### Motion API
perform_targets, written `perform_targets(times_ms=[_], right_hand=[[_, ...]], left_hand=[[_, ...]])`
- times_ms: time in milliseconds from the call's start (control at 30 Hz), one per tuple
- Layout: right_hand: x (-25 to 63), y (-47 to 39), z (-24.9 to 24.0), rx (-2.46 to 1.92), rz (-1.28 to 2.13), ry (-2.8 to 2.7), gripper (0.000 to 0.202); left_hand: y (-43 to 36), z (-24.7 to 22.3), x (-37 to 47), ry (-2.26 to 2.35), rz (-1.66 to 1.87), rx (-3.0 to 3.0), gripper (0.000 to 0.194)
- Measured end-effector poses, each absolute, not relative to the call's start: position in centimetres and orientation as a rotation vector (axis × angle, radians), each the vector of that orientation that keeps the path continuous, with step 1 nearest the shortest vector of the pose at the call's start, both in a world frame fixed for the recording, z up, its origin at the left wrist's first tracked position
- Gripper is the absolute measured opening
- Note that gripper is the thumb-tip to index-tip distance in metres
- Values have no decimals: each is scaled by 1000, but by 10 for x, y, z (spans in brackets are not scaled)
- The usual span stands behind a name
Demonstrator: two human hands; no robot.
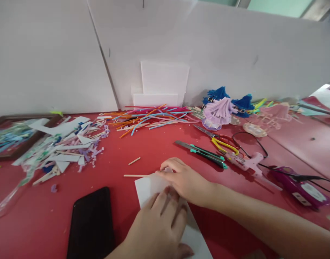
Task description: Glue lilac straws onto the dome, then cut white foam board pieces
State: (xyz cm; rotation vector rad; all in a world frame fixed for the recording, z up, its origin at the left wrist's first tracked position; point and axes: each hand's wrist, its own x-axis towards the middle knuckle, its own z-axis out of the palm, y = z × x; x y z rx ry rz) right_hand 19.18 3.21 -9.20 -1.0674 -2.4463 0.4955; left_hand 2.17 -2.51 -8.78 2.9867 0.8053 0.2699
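A white card (146, 187) lies slanted on the red table in front of me. My left hand (159, 223) rests on top of it, fingers apart and slightly bent, some fingertips partly hidden beside the other hand. Across the card's far end is my right hand (189, 181), its thumb and forefinger closed at the edge. A thin wooden stick (135, 176) lies along that far edge, its right end hidden by the card or fingers. Just beyond it is a shorter wooden stick (134, 161). A black phone (92, 223) is left of my left hand.
Right of my hands are a utility knife (205, 153), yellow-and-red handled scissors (224, 145), a pink glue gun (248, 163) and a purple corded device (300, 187). Colourful strips (151, 120) and small roofed models (219, 111) line the wall. Paper scraps (67, 144) cover the left side.
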Motion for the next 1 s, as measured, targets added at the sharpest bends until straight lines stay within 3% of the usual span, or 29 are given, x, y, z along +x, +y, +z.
perform_targets(times_ms=[100, 333, 600, 867, 1000], right_hand=[[209, 30, -87, -1132, 590, -2395, 28], [231, 34, -90, -1041, 571, -2359, 29], [231, 37, -95, -1014, 645, -2299, 30], [236, 34, -92, -988, 655, -2319, 36], [236, 33, -93, -969, 679, -2314, 36]], left_hand=[[-29, -91, 17, 798, 400, 3022, 57], [-27, -92, 8, 1208, 609, 3124, 67], [-30, -105, 2, 966, 455, 3329, 47], [-22, -100, 2, 974, 546, 3251, 37], [-25, -100, 2, 1149, 544, 3243, 49]])
